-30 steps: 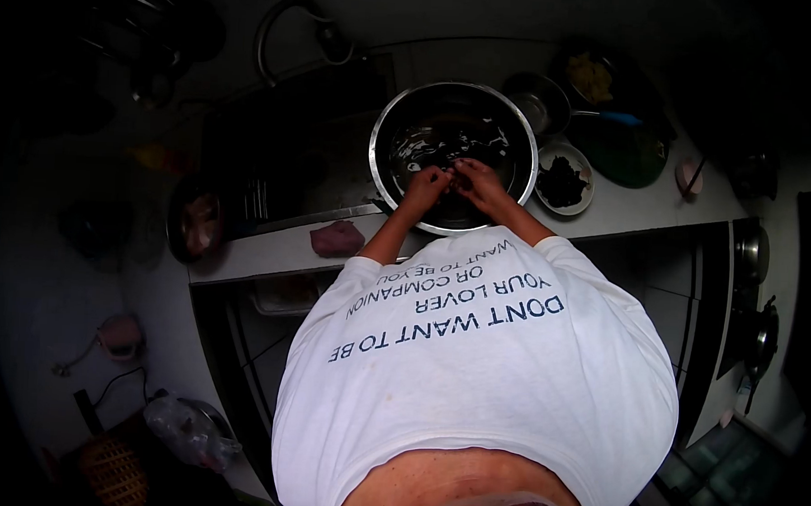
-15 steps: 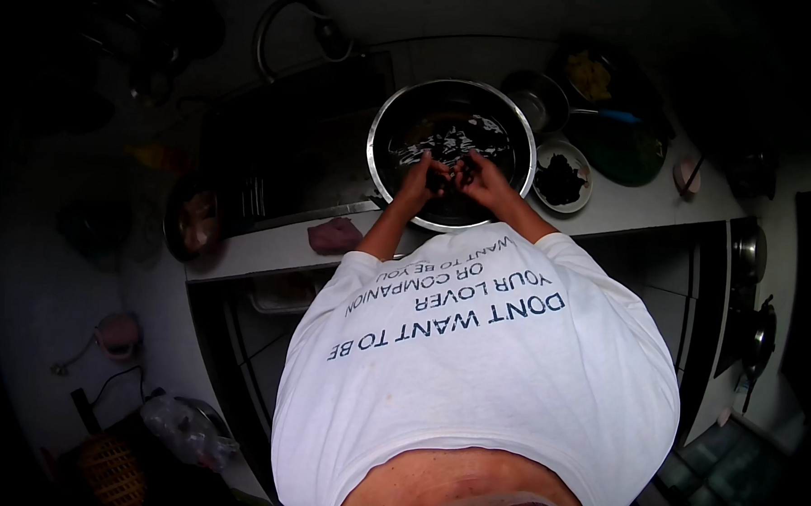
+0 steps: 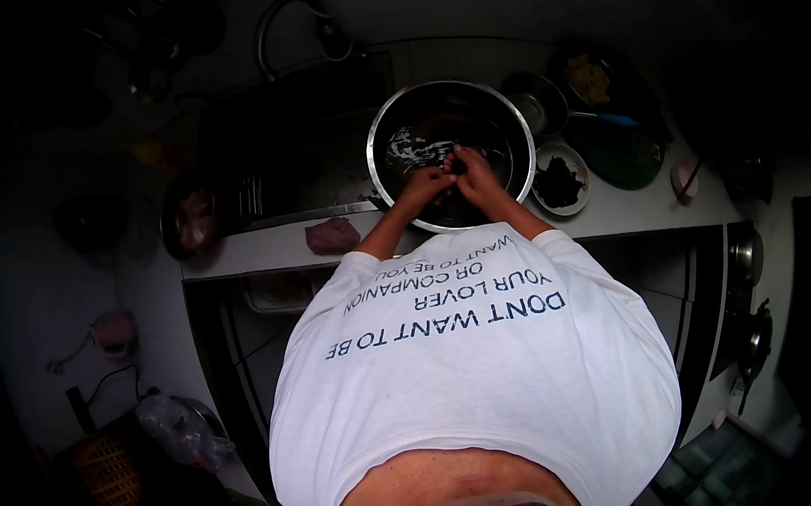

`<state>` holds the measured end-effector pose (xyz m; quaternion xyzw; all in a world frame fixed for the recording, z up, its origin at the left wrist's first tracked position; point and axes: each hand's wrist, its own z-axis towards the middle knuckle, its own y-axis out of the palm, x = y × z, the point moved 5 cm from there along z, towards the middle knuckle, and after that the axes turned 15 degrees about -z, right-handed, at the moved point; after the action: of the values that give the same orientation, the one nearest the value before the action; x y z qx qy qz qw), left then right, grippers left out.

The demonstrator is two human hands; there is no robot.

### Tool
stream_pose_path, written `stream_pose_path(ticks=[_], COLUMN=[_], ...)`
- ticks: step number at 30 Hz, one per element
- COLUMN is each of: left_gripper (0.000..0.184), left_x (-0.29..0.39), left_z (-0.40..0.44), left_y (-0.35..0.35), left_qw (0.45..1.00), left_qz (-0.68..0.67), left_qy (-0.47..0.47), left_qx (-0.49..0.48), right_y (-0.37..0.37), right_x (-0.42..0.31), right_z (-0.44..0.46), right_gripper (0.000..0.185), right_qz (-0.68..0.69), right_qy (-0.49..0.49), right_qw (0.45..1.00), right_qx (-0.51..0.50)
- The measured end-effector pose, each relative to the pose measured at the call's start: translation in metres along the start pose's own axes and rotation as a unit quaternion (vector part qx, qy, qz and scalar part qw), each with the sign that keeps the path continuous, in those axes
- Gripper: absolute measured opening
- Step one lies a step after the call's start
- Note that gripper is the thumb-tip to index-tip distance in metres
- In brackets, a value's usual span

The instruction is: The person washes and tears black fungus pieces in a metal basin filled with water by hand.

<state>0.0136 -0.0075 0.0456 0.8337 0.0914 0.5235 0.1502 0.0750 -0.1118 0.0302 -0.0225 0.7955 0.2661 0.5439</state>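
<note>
Broadly: counter (image 3: 643, 209) first, carrying metal basin (image 3: 370, 149) right under my hands. Basin looks rigid; with liquid (image 3: 410, 151) inside, probably heavy, slick when wet, best gripped at opposite sides of rim. White bowl (image 3: 576, 203) next, just beside basin: likely light, breakable. Left hand (image 3: 424, 187), right hand (image 3: 475, 175): close together over basin, fingertips seemingly meeting; can't tell what's pinched. Anything wet there, probably slippery, wants light fingertip hold.
</note>
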Motion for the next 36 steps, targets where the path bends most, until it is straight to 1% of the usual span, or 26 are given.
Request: stream_pose_path(ticks=[1, 4, 7, 10, 13, 15, 19, 22, 25, 28, 30, 33, 35, 36], left_gripper=[0.022, 0.023, 0.025, 0.026, 0.027, 0.027, 0.023, 0.021, 0.020, 0.020, 0.019, 0.018, 0.018, 0.018], left_x=[0.003, 0.010, 0.007, 0.011, 0.013, 0.009, 0.001, 0.000, 0.004, 0.004, 0.000, 0.002, 0.001, 0.001], left_z=[-0.001, -0.006, -0.004, -0.006, -0.007, -0.003, 0.001, 0.002, -0.003, -0.004, 0.001, 0.002, 0.002, 0.002], left_y=[0.000, 0.000, -0.001, -0.002, 0.001, 0.000, -0.002, 0.000, 0.004, 0.004, 0.000, -0.001, -0.004, -0.004], left_qw=[1.000, 1.000, 0.999, 0.999, 0.997, 0.996, 1.000, 0.997, 0.996, 0.999, 1.000, 0.999, 0.998, 0.997], left_qz=[0.004, 0.007, -0.007, -0.026, -0.061, -0.076, 0.026, 0.076, 0.082, 0.044, 0.008, 0.034, 0.038, 0.040], left_qy=[0.008, 0.022, 0.021, 0.025, 0.029, 0.032, 0.007, 0.013, 0.010, -0.003, 0.003, 0.015, -0.008, -0.020], left_qx=[0.006, 0.022, 0.025, 0.032, 0.033, 0.025, -0.007, -0.022, -0.028, -0.014, -0.013, 0.021, 0.048, 0.060], right_y=[0.019, 0.016, 0.004, -0.003, 0.002, 0.002, -0.001, 0.003, 0.001, -0.010, -0.023, -0.039, -0.044, -0.042], right_x=[-0.015, -0.011, -0.007, 0.001, 0.001, 0.000, -0.008, -0.007, -0.006, -0.002, 0.007, 0.010, 0.008, 0.004], right_z=[-0.012, -0.003, -0.003, -0.004, -0.009, -0.011, -0.014, -0.010, -0.010, -0.008, -0.002, 0.003, 0.003, 0.001], right_gripper=[0.010, 0.011, 0.010, 0.010, 0.008, 0.009, 0.015, 0.017, 0.016, 0.013, 0.011, 0.010, 0.010, 0.010], right_qz=[0.077, 0.091, 0.059, 0.011, -0.024, -0.051, -0.075, -0.230, -0.279, -0.242, -0.222, -0.187, -0.141, -0.141], right_qy=[0.054, 0.049, 0.054, 0.078, 0.083, 0.103, 0.146, 0.086, 0.069, 0.077, 0.086, 0.089, 0.101, 0.106], right_qw=[0.996, 0.995, 0.996, 0.995, 0.996, 0.993, 0.986, 0.966, 0.956, 0.967, 0.971, 0.976, 0.982, 0.982], right_qx=[0.008, -0.001, 0.047, 0.053, -0.021, -0.023, -0.028, -0.077, -0.057, 0.018, 0.037, 0.061, 0.070, 0.065])
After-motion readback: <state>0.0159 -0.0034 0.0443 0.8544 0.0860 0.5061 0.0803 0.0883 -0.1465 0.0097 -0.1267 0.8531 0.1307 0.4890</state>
